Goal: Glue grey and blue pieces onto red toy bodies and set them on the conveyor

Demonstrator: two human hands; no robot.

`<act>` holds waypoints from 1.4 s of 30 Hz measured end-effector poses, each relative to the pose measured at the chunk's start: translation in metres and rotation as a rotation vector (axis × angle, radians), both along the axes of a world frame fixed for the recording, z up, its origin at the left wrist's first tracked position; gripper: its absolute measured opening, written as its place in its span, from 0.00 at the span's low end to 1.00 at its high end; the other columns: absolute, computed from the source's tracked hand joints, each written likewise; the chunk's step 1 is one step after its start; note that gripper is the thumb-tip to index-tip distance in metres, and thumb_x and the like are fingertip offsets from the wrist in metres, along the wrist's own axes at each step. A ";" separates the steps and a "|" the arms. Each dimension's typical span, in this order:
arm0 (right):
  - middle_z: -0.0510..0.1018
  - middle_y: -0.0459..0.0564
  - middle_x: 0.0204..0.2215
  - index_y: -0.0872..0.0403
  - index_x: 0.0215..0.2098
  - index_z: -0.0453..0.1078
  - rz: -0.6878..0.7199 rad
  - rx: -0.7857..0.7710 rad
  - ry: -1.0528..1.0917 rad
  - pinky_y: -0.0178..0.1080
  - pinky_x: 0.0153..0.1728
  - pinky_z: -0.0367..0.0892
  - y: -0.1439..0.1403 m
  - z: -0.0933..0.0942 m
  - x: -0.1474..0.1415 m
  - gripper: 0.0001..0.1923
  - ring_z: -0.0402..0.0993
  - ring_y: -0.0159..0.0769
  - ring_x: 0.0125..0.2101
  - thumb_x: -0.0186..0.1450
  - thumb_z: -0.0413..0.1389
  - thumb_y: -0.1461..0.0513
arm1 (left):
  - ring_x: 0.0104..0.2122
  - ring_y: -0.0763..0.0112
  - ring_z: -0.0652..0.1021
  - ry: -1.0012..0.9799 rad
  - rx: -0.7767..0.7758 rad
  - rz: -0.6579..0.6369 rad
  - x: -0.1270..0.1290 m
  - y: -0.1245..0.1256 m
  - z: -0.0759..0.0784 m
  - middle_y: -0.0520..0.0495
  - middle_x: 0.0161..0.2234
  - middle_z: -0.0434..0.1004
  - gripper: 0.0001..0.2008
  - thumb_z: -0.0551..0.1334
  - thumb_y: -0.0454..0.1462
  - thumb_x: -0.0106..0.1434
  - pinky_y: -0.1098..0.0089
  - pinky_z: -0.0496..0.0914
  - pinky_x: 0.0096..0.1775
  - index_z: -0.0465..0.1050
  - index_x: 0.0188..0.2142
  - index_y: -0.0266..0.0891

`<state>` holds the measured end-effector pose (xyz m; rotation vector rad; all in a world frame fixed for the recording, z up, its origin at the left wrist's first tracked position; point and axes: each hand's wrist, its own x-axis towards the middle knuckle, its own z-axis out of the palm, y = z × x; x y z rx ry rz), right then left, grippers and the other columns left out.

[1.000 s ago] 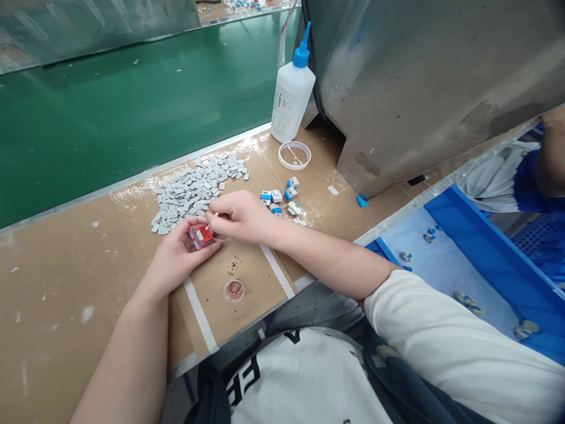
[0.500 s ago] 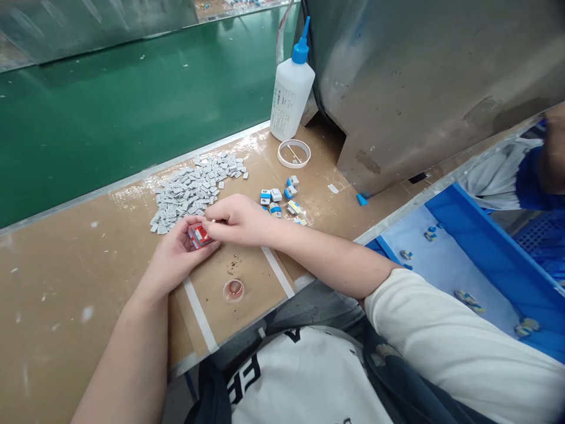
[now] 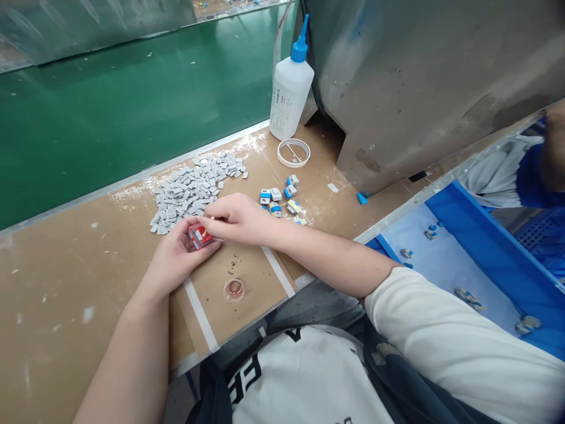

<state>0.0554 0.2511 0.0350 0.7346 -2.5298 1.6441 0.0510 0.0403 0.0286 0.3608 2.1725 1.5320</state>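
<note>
My left hand (image 3: 176, 254) holds a small red block-shaped part (image 3: 200, 235) just above the brown bench top (image 3: 66, 265). My right hand (image 3: 238, 218) pinches a thin pale stick (image 3: 208, 218) whose tip touches the top of the red part. A heap of several small grey tiles (image 3: 192, 188) lies right behind both hands. Several small blue-and-white parts (image 3: 280, 200) sit to the right of my right hand.
A white squeeze bottle with a blue nozzle (image 3: 290, 88) stands at the back beside a grey metal housing (image 3: 419, 76). A white ring-shaped lid (image 3: 293, 153) lies before it. A green conveyor belt (image 3: 110, 112) runs behind the bench. A blue tray (image 3: 485, 265) with loose parts sits at right.
My right hand has shifted slightly left, bringing the stick tip over the red part. The left hand has stayed put.
</note>
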 end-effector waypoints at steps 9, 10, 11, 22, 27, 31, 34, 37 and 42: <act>0.57 0.39 0.22 0.51 0.25 0.50 -0.050 -0.017 0.026 0.38 0.33 0.47 0.001 -0.002 0.000 0.20 0.54 0.28 0.27 0.73 0.50 0.57 | 0.45 0.55 0.84 -0.019 0.003 0.009 0.000 0.000 -0.001 0.45 0.46 0.84 0.32 0.80 0.53 0.56 0.57 0.82 0.49 0.74 0.53 0.43; 0.57 0.39 0.22 0.51 0.25 0.50 -0.051 -0.023 0.022 0.37 0.33 0.47 0.001 -0.002 0.000 0.20 0.53 0.28 0.27 0.73 0.51 0.57 | 0.46 0.55 0.84 -0.025 0.005 0.009 0.000 0.000 -0.001 0.45 0.46 0.84 0.32 0.80 0.53 0.56 0.57 0.82 0.49 0.74 0.53 0.43; 0.57 0.39 0.22 0.51 0.25 0.50 -0.050 -0.028 0.018 0.37 0.33 0.47 0.001 -0.002 0.000 0.20 0.53 0.28 0.27 0.73 0.51 0.57 | 0.46 0.55 0.84 -0.026 0.007 0.010 0.000 0.000 -0.001 0.45 0.47 0.84 0.32 0.81 0.53 0.56 0.57 0.82 0.49 0.74 0.53 0.43; 0.58 0.39 0.21 0.51 0.24 0.50 -0.044 -0.011 0.047 0.37 0.32 0.47 0.001 -0.003 0.000 0.21 0.53 0.28 0.27 0.73 0.50 0.56 | 0.47 0.56 0.83 -0.005 -0.008 0.001 0.000 -0.001 0.000 0.45 0.48 0.83 0.30 0.79 0.53 0.58 0.59 0.79 0.51 0.75 0.53 0.42; 0.57 0.39 0.22 0.51 0.25 0.50 -0.045 -0.031 0.061 0.37 0.32 0.48 0.000 -0.005 0.000 0.22 0.53 0.28 0.27 0.74 0.50 0.55 | 0.47 0.56 0.83 -0.005 -0.012 -0.004 -0.001 -0.002 -0.002 0.44 0.48 0.83 0.30 0.79 0.52 0.58 0.59 0.78 0.50 0.75 0.53 0.41; 0.57 0.39 0.21 0.51 0.24 0.51 -0.030 -0.022 0.069 0.37 0.32 0.48 0.000 -0.004 0.001 0.21 0.54 0.28 0.26 0.73 0.50 0.56 | 0.47 0.55 0.83 0.012 -0.029 -0.005 -0.001 -0.003 -0.001 0.44 0.48 0.83 0.30 0.78 0.53 0.59 0.58 0.79 0.49 0.75 0.53 0.42; 0.57 0.39 0.21 0.51 0.24 0.51 -0.025 -0.023 0.061 0.37 0.32 0.48 0.000 -0.003 0.001 0.21 0.54 0.28 0.26 0.73 0.51 0.56 | 0.48 0.55 0.83 0.013 -0.031 -0.008 0.000 -0.003 -0.001 0.43 0.49 0.84 0.30 0.78 0.53 0.59 0.58 0.79 0.50 0.75 0.53 0.41; 0.57 0.39 0.21 0.51 0.24 0.51 -0.073 -0.040 0.043 0.37 0.32 0.48 0.001 -0.003 0.001 0.21 0.54 0.28 0.26 0.73 0.51 0.56 | 0.47 0.55 0.84 -0.005 -0.011 0.000 -0.001 -0.003 -0.001 0.43 0.48 0.84 0.32 0.80 0.52 0.58 0.58 0.79 0.51 0.75 0.54 0.41; 0.59 0.39 0.22 0.51 0.25 0.52 -0.052 0.063 -0.010 0.37 0.33 0.47 0.003 0.004 0.001 0.20 0.55 0.29 0.27 0.73 0.52 0.58 | 0.45 0.57 0.84 -0.046 0.046 0.020 -0.002 -0.001 0.000 0.44 0.46 0.85 0.32 0.81 0.50 0.56 0.60 0.81 0.48 0.76 0.54 0.41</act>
